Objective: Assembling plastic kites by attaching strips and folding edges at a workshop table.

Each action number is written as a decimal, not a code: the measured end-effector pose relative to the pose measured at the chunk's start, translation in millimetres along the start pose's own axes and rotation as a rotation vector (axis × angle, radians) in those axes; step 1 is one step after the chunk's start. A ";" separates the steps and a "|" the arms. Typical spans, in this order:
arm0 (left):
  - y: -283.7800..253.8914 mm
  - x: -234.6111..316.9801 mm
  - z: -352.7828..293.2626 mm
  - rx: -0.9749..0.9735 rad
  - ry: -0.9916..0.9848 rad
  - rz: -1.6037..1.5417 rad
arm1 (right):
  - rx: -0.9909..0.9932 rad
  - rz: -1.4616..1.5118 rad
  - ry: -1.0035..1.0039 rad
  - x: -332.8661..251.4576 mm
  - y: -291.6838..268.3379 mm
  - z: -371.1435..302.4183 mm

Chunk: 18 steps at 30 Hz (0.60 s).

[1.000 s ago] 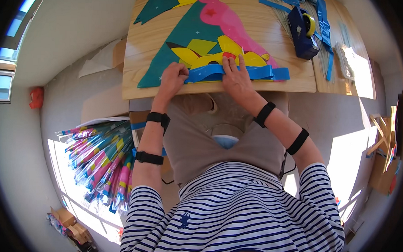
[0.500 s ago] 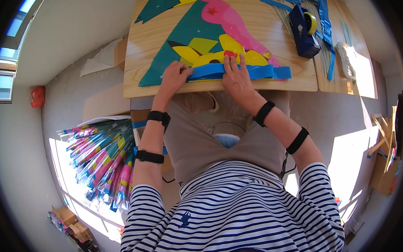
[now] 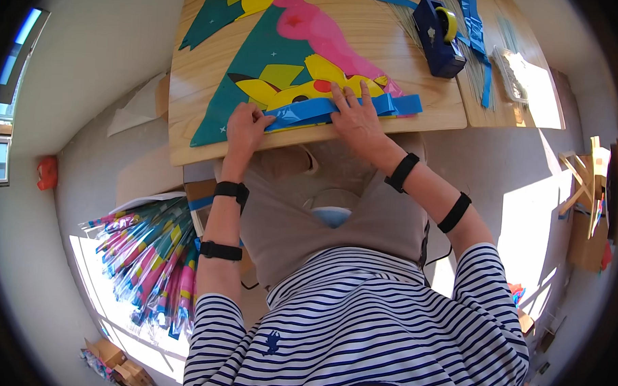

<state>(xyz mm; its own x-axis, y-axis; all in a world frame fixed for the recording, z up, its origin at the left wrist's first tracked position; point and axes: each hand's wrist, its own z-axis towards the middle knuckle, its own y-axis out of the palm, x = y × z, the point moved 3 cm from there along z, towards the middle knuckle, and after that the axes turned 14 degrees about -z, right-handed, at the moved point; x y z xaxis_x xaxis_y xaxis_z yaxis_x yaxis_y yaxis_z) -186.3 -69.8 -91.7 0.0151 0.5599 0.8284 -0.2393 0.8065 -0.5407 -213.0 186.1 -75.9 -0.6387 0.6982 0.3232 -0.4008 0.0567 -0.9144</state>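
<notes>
A triangular printed plastic sheet (image 3: 237,109) in teal, pink and yellow lies on the wooden table, its long edge along the table's near side. A blue plastic strip (image 3: 301,114) runs along that edge and sticks out past the sheet's right corner. My left hand (image 3: 247,131) pinches the strip's left end between thumb and fingers. Spread across the strip right of its middle, my right hand (image 3: 358,120) presses down with fingertips over the yellow printed figure. The strip's part under my right hand is hidden.
A dark blue tape dispenser (image 3: 439,44) with a yellow roll stands at the right on the table (image 3: 431,105). Beyond it are thin rods, more blue strips (image 3: 473,25) and a clear tray (image 3: 510,74). Another printed sheet (image 3: 209,19) lies far left. Wrapped colourful bundles (image 3: 147,255) lie low at left.
My right hand has slid a little to the right along the strip, uncovering a red printed spot. The left hand keeps its pinch. The whole view has shifted slightly.
</notes>
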 end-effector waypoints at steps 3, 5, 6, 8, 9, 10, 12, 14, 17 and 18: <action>1.9 1.1 2.1 -0.008 0.000 0.001 | 0.048 0.198 0.005 30.4 -0.2 -16.4; 0.6 1.7 0.6 -0.009 -0.027 0.002 | 0.043 0.371 -0.034 51.3 -9.8 -24.5; 0.8 1.2 0.5 -0.008 -0.017 0.013 | 0.046 0.503 0.013 64.0 -12.7 -28.3; 1.0 1.6 1.5 -0.007 0.006 0.037 | 0.055 0.766 0.111 89.8 -13.5 -35.5; 1.2 1.2 1.6 -0.007 0.001 0.026 | 0.038 0.828 0.204 103.7 -7.2 -38.3; 1.4 0.9 1.6 -0.006 -0.005 0.015 | 0.021 0.890 0.296 118.4 0.4 -39.4; 1.4 -0.5 2.5 -0.009 -0.009 0.006 | -0.027 0.906 0.401 136.4 7.8 -38.0; 1.3 -0.8 2.0 -0.014 -0.009 0.008 | -0.093 0.817 0.418 147.2 12.2 -37.1; 0.9 0.6 2.1 -0.018 -0.010 -0.001 | -0.186 0.679 0.351 144.5 18.5 -31.4; 0.9 1.4 2.5 -0.022 -0.016 -0.001 | -0.200 0.665 0.349 143.7 20.5 -28.5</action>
<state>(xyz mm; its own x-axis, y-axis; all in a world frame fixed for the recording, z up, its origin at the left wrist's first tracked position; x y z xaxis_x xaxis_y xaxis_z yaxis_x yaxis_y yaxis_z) -189.0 -68.8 -90.6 -0.0006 0.5564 0.8309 -0.2183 0.8108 -0.5431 -294.3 307.9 -55.2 -0.4465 0.8130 -0.3738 0.1414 -0.3483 -0.9266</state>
